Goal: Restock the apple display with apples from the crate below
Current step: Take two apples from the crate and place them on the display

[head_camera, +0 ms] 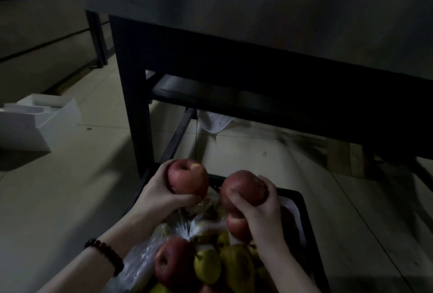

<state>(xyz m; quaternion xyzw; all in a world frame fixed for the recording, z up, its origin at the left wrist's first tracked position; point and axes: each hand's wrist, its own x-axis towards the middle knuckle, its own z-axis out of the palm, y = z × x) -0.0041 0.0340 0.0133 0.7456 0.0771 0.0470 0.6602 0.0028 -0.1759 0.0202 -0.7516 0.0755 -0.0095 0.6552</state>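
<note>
A black crate (307, 217) on the floor holds red apples, green pears (208, 267) and a crumpled plastic bag (185, 229). My left hand (161, 194) grips one red apple (188, 176) above the crate's far left corner. My right hand (262, 206) holds a second red apple (243, 187) above the crate, with another red apple (237, 226) tucked under its palm. One more red apple (173, 262) lies in the crate near the pears. The display top is out of view.
A dark display stand (234, 63) with black legs and a low shelf (234, 98) looms over the crate. White open boxes (35, 119) sit on the tiled floor at left. A white cloth (214, 121) lies under the stand. The scene is dim.
</note>
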